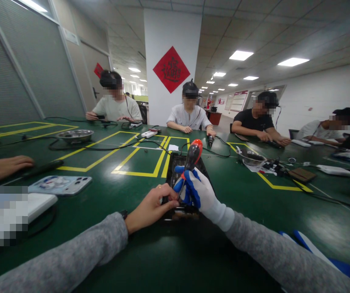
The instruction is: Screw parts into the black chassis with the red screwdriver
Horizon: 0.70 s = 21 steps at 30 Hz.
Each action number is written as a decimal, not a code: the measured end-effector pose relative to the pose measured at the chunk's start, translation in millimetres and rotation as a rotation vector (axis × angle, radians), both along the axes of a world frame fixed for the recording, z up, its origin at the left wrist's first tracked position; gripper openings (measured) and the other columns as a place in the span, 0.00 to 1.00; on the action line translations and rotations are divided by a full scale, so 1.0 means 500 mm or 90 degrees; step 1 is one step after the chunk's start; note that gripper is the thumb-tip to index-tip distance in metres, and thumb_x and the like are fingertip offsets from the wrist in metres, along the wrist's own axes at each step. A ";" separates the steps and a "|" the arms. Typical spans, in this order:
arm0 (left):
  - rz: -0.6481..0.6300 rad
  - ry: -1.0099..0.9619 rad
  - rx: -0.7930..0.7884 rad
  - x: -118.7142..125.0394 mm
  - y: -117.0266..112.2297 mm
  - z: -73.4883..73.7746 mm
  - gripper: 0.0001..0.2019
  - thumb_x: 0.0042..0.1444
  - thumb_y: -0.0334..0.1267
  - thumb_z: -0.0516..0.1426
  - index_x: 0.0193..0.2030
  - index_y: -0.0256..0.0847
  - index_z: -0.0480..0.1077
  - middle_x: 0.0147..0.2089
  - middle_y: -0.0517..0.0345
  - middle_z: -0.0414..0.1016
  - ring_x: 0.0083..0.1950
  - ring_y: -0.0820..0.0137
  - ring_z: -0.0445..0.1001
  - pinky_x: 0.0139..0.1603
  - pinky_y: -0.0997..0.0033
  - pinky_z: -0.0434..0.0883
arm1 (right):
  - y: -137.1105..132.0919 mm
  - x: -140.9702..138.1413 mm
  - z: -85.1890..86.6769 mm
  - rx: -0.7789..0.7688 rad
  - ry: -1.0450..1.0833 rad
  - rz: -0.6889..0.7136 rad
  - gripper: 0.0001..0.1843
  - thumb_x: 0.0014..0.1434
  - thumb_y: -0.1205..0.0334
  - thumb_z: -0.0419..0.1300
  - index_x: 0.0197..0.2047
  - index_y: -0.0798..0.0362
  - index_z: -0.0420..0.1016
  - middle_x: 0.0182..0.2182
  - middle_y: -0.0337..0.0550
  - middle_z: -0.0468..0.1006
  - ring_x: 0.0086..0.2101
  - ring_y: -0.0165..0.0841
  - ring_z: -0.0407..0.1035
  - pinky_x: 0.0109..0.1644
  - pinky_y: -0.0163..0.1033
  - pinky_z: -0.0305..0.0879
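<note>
A white and blue work glove covers my right hand (202,195), which is closed around a screwdriver (193,154). The screwdriver has a black handle with a red-orange end, and it stands tilted with that end up. My bare left hand (156,203) wears a ring and is closed close to the lower end of the screwdriver; what its fingers pinch is hidden. Under both hands lies a black rectangular tray or casing (204,169). Its inside is mostly covered by my hands and too dark to make out.
Another blue and white glove (321,252) lies at right. Left are a phone (60,185), a white device (40,205), a metal bowl (75,135) and a person's hand (5,167). A second bowl (251,156) and cables sit right. Several people sit across the green table (101,195).
</note>
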<state>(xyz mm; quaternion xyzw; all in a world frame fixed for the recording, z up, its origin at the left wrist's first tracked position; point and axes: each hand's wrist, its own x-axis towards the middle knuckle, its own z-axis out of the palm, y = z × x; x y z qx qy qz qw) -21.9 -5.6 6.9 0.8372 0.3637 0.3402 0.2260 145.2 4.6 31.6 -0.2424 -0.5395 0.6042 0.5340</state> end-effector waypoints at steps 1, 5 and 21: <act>-0.006 0.000 0.003 0.000 0.000 0.000 0.08 0.57 0.39 0.53 0.32 0.37 0.69 0.34 0.59 0.70 0.37 0.71 0.66 0.42 0.70 0.60 | 0.001 0.000 0.000 -0.003 0.004 -0.002 0.18 0.56 0.50 0.55 0.45 0.54 0.68 0.24 0.39 0.74 0.22 0.26 0.67 0.24 0.31 0.65; -0.021 0.000 0.001 -0.001 -0.001 0.001 0.09 0.58 0.39 0.52 0.34 0.38 0.70 0.35 0.59 0.70 0.38 0.71 0.66 0.43 0.70 0.60 | 0.001 -0.001 0.001 -0.015 0.008 -0.002 0.19 0.55 0.50 0.55 0.44 0.54 0.68 0.23 0.38 0.74 0.19 0.25 0.66 0.22 0.30 0.63; -0.014 0.003 0.019 -0.002 0.003 -0.003 0.09 0.58 0.41 0.52 0.36 0.39 0.69 0.35 0.59 0.70 0.38 0.71 0.66 0.41 0.70 0.60 | -0.002 0.001 0.007 -0.001 0.014 -0.013 0.19 0.56 0.51 0.55 0.45 0.55 0.67 0.21 0.36 0.71 0.19 0.25 0.64 0.22 0.30 0.63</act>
